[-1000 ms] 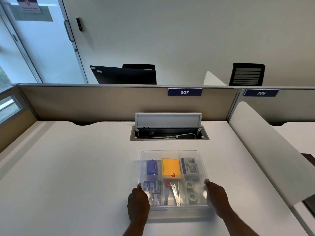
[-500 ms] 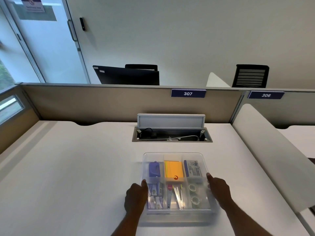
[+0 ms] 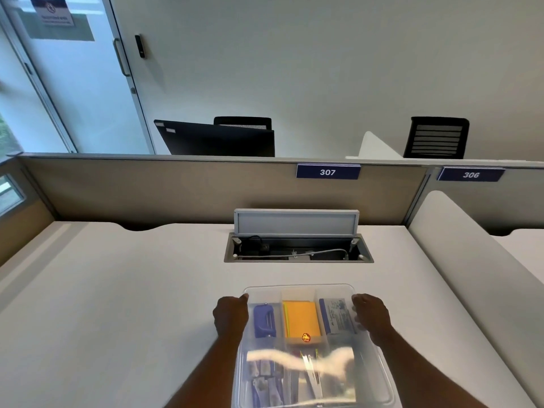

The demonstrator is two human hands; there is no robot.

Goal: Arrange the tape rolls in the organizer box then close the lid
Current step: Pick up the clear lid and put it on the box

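A clear plastic organizer box (image 3: 300, 290) lies on the white desk straight in front of me, with its see-through lid resting on top. My left hand (image 3: 231, 316) grips the far left edge and my right hand (image 3: 372, 318) grips the far right edge, fingers curled onto the lid. Through the lid I see a blue stapler-like item (image 3: 264, 320), an orange pad (image 3: 300, 319) and a blue-and-white packet (image 3: 337, 319) in the far compartments. Glare on the lid blurs the near compartments, so I cannot make out the tape rolls.
An open cable hatch (image 3: 297, 251) with its flap raised sits in the desk just beyond the box. A beige partition (image 3: 176, 187) closes the back and a white divider (image 3: 471, 260) slopes along the right. The white desk (image 3: 117, 290) stretches out to the left.
Both hands have slid along the box's sides from the near half to the far corners. The box now sits lower and closer in view.
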